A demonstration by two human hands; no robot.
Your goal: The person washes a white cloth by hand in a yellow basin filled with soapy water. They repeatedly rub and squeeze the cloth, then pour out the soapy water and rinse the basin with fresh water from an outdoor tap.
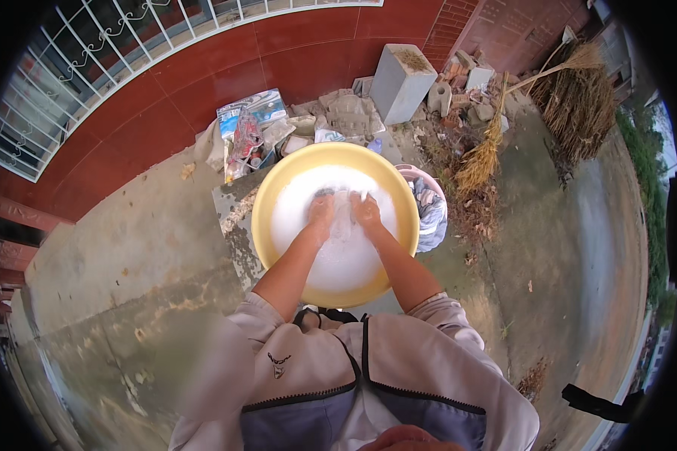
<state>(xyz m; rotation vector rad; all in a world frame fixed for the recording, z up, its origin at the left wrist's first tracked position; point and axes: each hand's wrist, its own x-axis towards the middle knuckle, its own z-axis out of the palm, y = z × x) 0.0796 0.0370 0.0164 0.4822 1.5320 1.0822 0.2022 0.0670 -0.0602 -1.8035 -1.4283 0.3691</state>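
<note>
A large yellow plastic basin (264,231) stands before me, filled with white soapy foam (344,270). Both my hands are in the suds near its middle. My left hand (321,211) is on the left, with a bit of dark material showing at its fingertips. Across a narrow gap, my right hand (365,209) has foam over its fingers. Wet whitish cloth seems to lie between the hands under the suds, but foam hides its outline and the fingers' grip. Behind the basin's right side, a pink tub (435,185) holds grey and white cloth (430,217).
The basin rests on a worn slab (231,214). Beyond it lie plastic packaging (248,132), rubble (350,113) and a grey block (400,84) along a red tiled wall (203,84). A straw broom (485,155) and a brush bundle (575,101) are at right.
</note>
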